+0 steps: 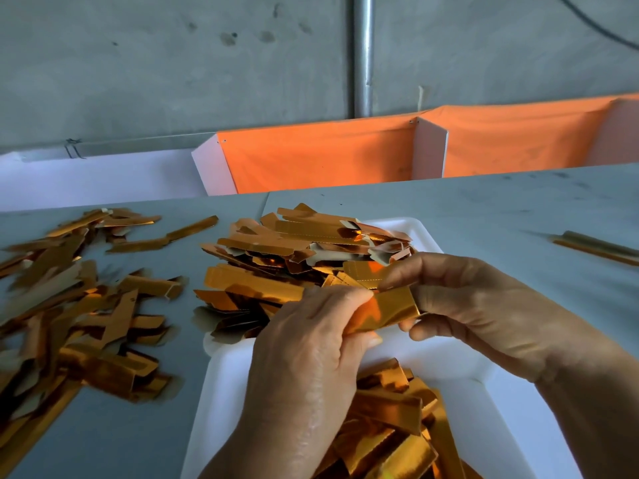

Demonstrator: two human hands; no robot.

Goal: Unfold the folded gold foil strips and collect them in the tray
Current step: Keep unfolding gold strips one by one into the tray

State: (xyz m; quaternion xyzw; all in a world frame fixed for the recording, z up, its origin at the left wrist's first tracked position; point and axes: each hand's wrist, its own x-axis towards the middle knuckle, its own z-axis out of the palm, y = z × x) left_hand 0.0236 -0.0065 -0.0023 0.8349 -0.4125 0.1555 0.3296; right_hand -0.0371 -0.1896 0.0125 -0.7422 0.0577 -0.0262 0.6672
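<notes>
Both hands hold one gold foil strip [390,311] above the white tray [460,371]. My left hand [311,347] pinches the strip's left end between thumb and fingers. My right hand [473,305] pinches its right end, fingers curled round the edge. The strip's middle shows, shiny and slightly bent. In the tray's near part lies a heap of gold strips [397,430]. A second heap of gold strips [297,261] covers the tray's far end and spills over its left rim.
A loose spread of gold strips [76,305] covers the grey table at the left. Two strips [598,247] lie at the far right. Orange cloth bins [318,157] with white dividers stand behind the table, against a concrete wall.
</notes>
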